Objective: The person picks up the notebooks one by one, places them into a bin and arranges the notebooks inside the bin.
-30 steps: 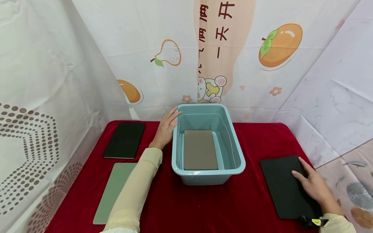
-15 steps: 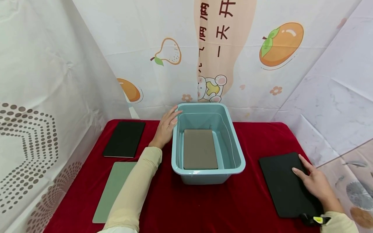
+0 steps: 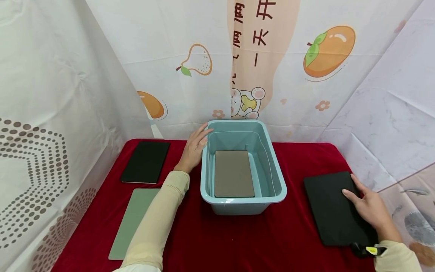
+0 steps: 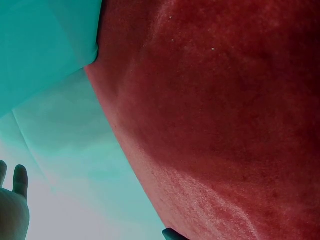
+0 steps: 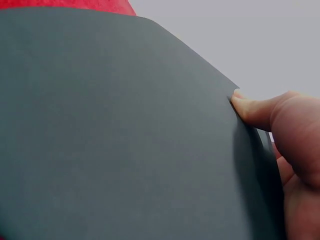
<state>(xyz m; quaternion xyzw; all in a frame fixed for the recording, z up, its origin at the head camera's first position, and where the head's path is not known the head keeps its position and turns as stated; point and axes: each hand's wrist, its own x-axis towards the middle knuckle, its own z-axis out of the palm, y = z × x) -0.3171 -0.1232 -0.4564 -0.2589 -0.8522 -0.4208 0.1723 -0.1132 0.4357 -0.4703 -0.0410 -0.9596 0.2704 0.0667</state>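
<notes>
A light blue plastic tub (image 3: 242, 208) stands at the middle of the table, and a grey-brown notebook (image 3: 233, 173) lies flat inside it. My left hand (image 3: 193, 149) rests at the tub's far left rim, its fingers extended over the edge. Over on the right, my right hand (image 3: 370, 211) pinches the right edge of a large black notebook (image 3: 336, 207). In the right wrist view the thumb (image 5: 255, 111) presses on the cover of the black notebook (image 5: 130, 125), while the other fingers are mostly hidden under it.
On the left lies a smaller black notebook (image 3: 145, 162). Nearer to me is a pale green notebook (image 3: 130, 223), partly covered by my left forearm. A red velvet cloth (image 3: 234, 241) covers the table. Printed white curtains (image 3: 153, 56) hang close behind and at both sides.
The large black notebook has shifted slightly away from me, with my right hand holding its edge. My left hand and the tub have stayed in place.
</notes>
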